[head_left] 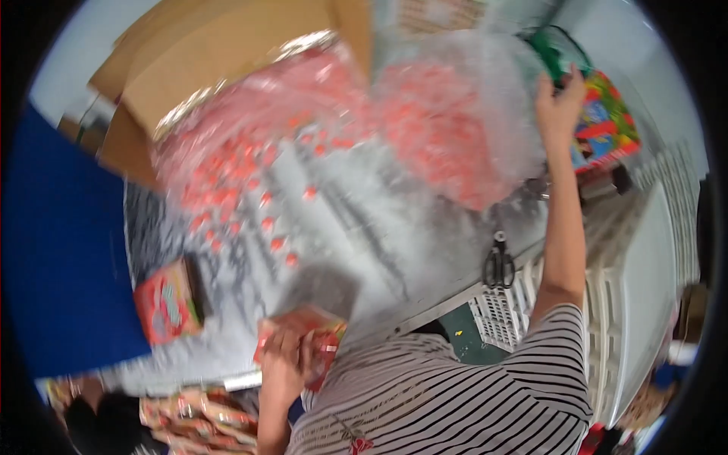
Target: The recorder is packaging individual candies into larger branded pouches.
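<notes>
My left hand [284,353] is closed on a small red box [320,334] at the table's near edge, close to my body. My right arm stretches far forward to the right. There my right hand [560,110] has its thumb and fingers apart, beside a green mesh-like item [557,51] and a bright multicoloured package [604,125]; no held thing shows in it. Just left of that hand lies a large clear plastic bag [440,121] full of small red pieces, blurred. More loose red pieces [220,182], like wrapped sweets, spill across the table from a pink plastic liner [303,83].
An open cardboard carton [227,45] stands at the back left, behind the liner. Another red box [165,302] sits on the marbled table [356,220]. Black-handled scissors [498,265] lie at the right edge above a white plastic basket [497,315]. White stacked crates [633,280] stand right.
</notes>
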A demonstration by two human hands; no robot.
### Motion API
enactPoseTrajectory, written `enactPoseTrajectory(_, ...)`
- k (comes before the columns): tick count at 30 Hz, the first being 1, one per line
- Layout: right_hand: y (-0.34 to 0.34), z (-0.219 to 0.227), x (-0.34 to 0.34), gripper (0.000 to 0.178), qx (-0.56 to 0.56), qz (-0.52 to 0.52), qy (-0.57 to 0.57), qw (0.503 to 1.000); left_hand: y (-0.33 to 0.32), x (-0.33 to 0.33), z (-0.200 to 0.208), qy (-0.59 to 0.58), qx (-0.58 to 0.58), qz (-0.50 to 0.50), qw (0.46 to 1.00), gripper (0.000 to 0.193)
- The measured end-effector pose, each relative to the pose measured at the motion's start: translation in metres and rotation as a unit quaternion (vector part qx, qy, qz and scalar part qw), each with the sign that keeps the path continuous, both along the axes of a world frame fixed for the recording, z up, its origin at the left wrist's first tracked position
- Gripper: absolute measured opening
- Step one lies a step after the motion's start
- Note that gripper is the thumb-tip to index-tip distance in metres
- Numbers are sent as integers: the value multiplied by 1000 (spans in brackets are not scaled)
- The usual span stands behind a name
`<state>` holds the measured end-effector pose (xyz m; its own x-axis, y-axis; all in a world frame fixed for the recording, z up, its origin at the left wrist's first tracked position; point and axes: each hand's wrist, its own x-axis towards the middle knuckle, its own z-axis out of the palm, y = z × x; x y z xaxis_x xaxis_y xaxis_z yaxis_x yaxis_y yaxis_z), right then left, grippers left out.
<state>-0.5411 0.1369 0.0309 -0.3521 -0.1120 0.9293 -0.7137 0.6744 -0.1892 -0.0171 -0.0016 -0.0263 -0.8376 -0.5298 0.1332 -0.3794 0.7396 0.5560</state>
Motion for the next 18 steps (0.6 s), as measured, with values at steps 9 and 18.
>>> enactPoseTrajectory(9,-152,-113,205,54,232,476,-206,823,5,5,-3,29,-32,2,999,13)
enactPoseTrajectory(18,-233,-164,288,78,378,499,-232,745,4,38,5,19,0,53,998,16)
